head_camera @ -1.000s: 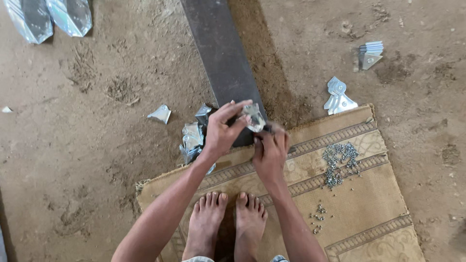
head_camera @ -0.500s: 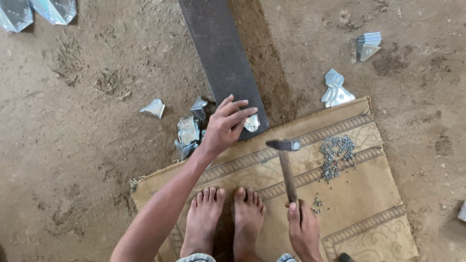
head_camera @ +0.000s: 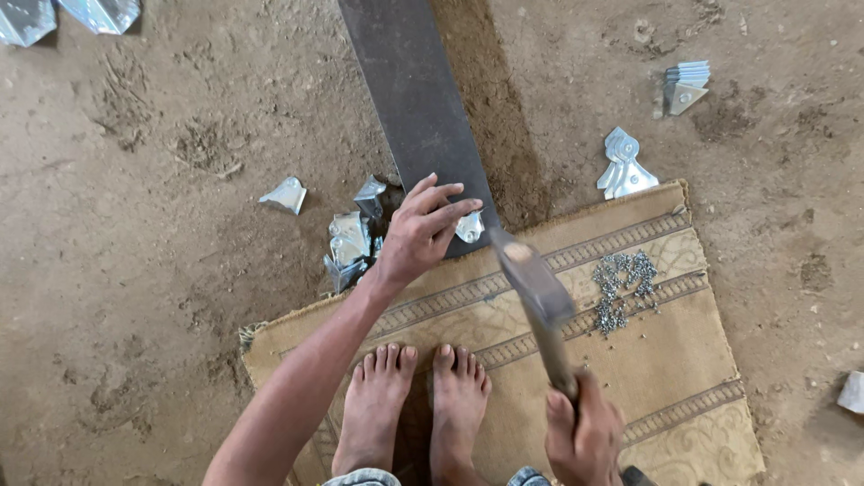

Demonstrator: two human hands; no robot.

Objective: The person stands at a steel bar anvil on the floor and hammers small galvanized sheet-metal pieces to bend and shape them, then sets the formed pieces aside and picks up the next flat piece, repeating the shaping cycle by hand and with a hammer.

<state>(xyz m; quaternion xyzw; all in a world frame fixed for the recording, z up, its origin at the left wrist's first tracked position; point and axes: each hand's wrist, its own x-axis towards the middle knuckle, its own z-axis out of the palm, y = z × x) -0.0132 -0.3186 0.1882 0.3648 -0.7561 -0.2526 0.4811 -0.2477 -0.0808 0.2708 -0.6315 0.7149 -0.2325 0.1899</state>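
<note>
My left hand (head_camera: 418, 236) pins a metal bracket (head_camera: 469, 227) on the dark plank's (head_camera: 414, 90) near end; right hand (head_camera: 585, 436) grips the raised hammer (head_camera: 538, 292); nailing looks unfinished

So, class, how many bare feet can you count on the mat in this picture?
2. The left foot and the right foot stand side by side on the near edge of the tan mat, between the forearms. None look hidden.
</note>
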